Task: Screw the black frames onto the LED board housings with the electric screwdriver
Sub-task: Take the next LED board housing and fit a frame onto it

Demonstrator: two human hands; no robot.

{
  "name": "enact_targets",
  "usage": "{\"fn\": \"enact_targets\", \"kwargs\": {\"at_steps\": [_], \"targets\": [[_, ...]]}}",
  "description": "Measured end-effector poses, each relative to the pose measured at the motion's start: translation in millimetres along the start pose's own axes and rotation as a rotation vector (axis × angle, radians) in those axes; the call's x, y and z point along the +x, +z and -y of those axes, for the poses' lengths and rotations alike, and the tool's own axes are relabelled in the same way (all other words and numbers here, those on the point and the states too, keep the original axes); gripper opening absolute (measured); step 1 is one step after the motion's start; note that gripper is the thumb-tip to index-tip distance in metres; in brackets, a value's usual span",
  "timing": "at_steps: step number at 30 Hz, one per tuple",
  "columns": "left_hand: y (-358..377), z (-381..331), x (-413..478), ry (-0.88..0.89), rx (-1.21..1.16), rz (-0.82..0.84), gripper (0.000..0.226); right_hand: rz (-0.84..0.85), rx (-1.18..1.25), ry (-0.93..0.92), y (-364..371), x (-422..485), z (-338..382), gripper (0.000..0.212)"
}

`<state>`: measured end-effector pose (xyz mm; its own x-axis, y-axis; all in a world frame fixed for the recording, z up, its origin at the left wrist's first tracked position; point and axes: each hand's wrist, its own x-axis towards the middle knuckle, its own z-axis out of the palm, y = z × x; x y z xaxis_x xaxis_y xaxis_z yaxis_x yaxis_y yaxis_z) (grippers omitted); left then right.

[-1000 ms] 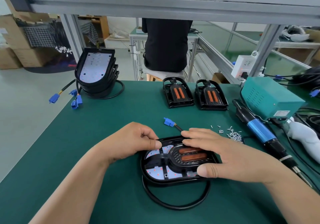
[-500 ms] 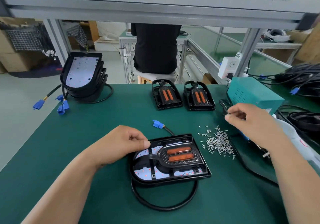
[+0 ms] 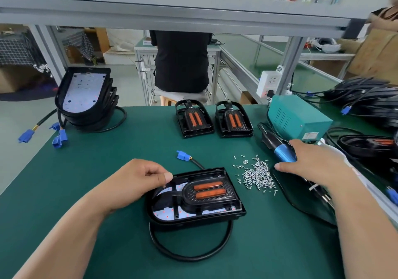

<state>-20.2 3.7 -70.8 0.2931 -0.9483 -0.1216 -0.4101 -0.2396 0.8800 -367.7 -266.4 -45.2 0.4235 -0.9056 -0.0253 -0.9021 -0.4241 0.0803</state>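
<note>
Screwdriver (image 3: 280,152) lies at centre right, slanting upper left to lower right, the right hand (image 3: 314,165) curled round its blue grip. Left hand (image 3: 137,181) pinches the frame (image 3: 187,202) seated in the housing (image 3: 189,222), rounded end pointing left.

a single wide-angle view from the person's head, facing forward and down across the green table (image 3: 92,171). it sits close over the left hand (image 3: 133,181) and right hand (image 3: 318,164), both forearms cut off by the bottom edge; the far table edge lies near mid-frame.
</note>
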Motion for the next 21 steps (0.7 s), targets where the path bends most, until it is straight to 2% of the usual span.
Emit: {"fn": "enact_targets", "kwargs": {"at_steps": [4, 6, 9, 12, 14, 16, 18, 21], "targets": [[-4.9, 1.2, -0.9, -0.086, -0.066, 0.058, 0.029, -0.005, 0.000, 0.003, -3.1, -2.2, 2.3, 0.079], [-6.0, 3.2, 1.4, -0.141, -0.166, 0.034, 0.026, -0.014, -0.004, 0.012, -1.5, -1.3, 2.5, 0.073], [-6.9, 3.4, 6.7, -0.224, -0.489, -0.101, 0.025, -0.073, -0.014, 0.016, 3.8, 3.3, -3.6, 0.059], [-14.8, 1.1, 7.3, -0.197, -0.857, -0.151, 0.033, -0.069, 0.148, 0.029, 4.1, 6.6, -13.2, 0.051], [-19.5, 0.1, 5.9, -0.172, -0.998, -0.134, 0.045, -0.081, 0.432, 0.031, 0.1, 4.6, -12.6, 0.040], [-19.5, -0.2, 5.1, -0.171, -1.062, -0.102, 0.051, -0.085, 0.984, 0.031, -5.4, -1.2, -2.8, 0.026], [-16.9, -1.2, 6.0, -0.171, -1.089, -0.083, 0.046, -0.092, 1.427, 0.016, -13.2, -7.5, 10.3, 0.023], [-14.2, -3.5, 6.0, -0.153, -1.084, -0.087, 0.032, -0.116, 1.721, -0.019, -24.9, -15.8, 27.1, 0.011]]}}
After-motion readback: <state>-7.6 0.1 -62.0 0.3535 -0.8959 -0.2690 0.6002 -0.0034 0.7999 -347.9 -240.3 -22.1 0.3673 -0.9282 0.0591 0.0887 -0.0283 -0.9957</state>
